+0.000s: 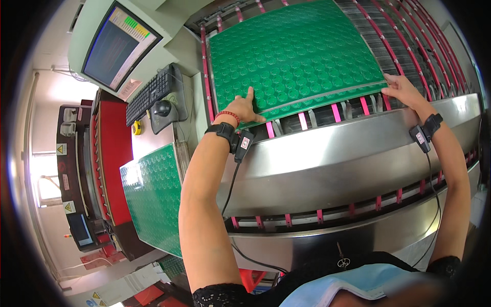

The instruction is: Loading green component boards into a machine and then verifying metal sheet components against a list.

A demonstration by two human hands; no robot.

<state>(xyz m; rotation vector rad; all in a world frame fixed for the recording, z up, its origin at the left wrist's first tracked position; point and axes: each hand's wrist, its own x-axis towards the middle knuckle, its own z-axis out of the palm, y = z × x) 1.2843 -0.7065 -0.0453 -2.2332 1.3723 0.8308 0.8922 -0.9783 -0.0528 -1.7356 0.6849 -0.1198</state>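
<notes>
A large green panel (291, 56), patterned with rows of round shapes, lies on the red-pink bars of a metal machine. At its near left corner rests my left hand (241, 109), index finger stretched over the surface and thumb spread along the front edge; its other fingers are partly hidden. My right hand (406, 92) grips the near right corner, thumb at the front edge and a finger near the top. Each wrist wears a black strap with a small cabled module, and a red beaded bracelet (227, 117) circles the left one.
A rounded steel cover (337, 158) runs along the machine's front. Left of it stand a monitor (121, 46), a keyboard (149, 94), a mouse (162, 108) and a yellow tape roll (136, 128). Another green panel (153, 199) leans by my left arm. Pink bars (409, 51) continue rightward.
</notes>
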